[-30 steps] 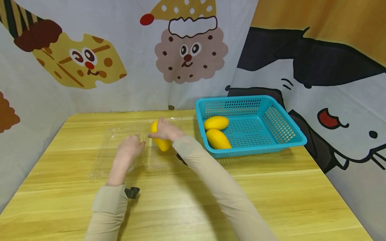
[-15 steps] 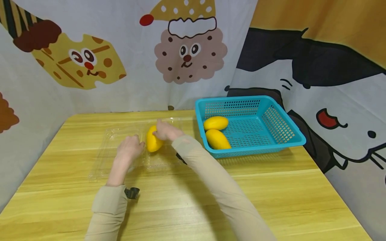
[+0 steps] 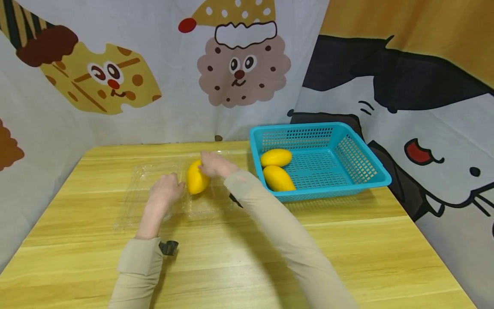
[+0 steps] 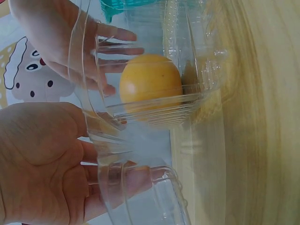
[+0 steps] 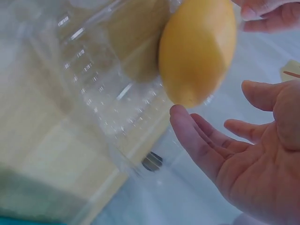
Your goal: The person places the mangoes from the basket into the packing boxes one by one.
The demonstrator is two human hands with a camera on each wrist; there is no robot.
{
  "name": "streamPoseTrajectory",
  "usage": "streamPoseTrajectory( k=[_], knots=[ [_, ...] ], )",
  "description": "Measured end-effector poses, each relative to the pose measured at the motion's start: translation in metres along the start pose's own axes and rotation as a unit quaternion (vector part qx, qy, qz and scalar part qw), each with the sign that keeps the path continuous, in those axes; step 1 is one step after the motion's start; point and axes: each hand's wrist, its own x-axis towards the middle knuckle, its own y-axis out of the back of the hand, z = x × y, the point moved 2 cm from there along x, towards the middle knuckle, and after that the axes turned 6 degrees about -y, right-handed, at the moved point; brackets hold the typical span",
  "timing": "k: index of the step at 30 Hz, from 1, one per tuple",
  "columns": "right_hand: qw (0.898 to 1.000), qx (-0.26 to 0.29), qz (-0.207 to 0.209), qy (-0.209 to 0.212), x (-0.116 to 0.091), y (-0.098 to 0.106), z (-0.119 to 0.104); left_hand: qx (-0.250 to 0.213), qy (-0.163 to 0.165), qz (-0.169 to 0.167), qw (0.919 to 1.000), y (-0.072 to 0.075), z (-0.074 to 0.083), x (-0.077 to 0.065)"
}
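Observation:
In the head view a yellow mango (image 3: 197,178) sits in the right half of an unfolded clear plastic clamshell box (image 3: 148,171). My left hand (image 3: 166,189) holds the box near its middle fold; in the left wrist view the fingers show through the clear plastic wall (image 4: 140,164). Just right of the mango is my right hand (image 3: 214,165). In the right wrist view its fingers (image 5: 199,140) are spread and loosely bent, one fingertip right at the mango's end (image 5: 197,56), with none wrapped round it.
A blue perforated basket (image 3: 328,188) stands on the right of the wooden table (image 3: 231,266). Two more mangoes (image 3: 278,178) lie at its left end. Behind the table hangs a cartoon-print cloth (image 3: 154,25).
My right hand moved the mango a little left within the box, its fingers loosened, and it drew slightly back to the right. My left hand stayed where it was.

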Motion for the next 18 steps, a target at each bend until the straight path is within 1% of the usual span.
streamPoseTrajectory(
  k=[6, 10, 15, 18],
  knots=[
    [1.0, -0.017, 0.004, 0.021, -0.008, 0.018, 0.004, 0.004, 0.001, -0.001, 1.0, 0.001, 0.001, 0.0],
    [0.999, -0.032, 0.006, 0.036, -0.015, 0.034, 0.009, 0.006, 0.003, -0.001, 1.0, 0.001, 0.001, 0.0],
    [0.995, -0.062, 0.041, 0.066, -0.025, 0.058, 0.017, 0.003, 0.002, -0.006, 1.0, 0.001, 0.0, 0.001],
    [0.992, -0.08, 0.054, 0.083, -0.03, 0.071, 0.025, 0.002, -0.001, -0.005, 1.0, 0.001, 0.0, 0.001]
  ],
)
